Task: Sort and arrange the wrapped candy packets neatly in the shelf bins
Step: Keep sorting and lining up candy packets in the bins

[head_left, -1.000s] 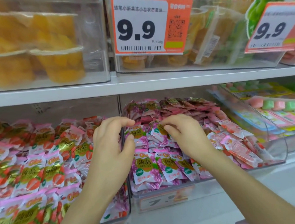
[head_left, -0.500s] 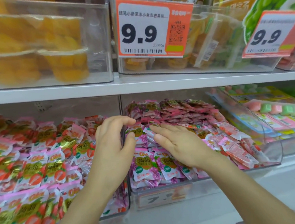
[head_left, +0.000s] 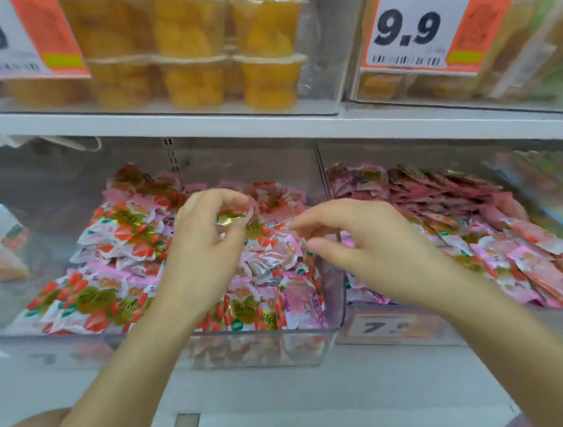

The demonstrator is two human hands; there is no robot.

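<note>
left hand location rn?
Head view, centre-left: the left hand is over the strawberry-packet bin on the lower shelf, pinching a gold-printed packet, just left of the right hand.

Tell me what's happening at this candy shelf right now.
A person is tidying wrapped candies in a clear plastic shelf bin. Their left grip pinches a gold-and-red strawberry-print packet above the heap. Their right grip reaches to the edge of a translucent pink packet beside it; blur hides whether it holds it. The neighbouring bin's pink-and-purple packets lie untouched.
</note>
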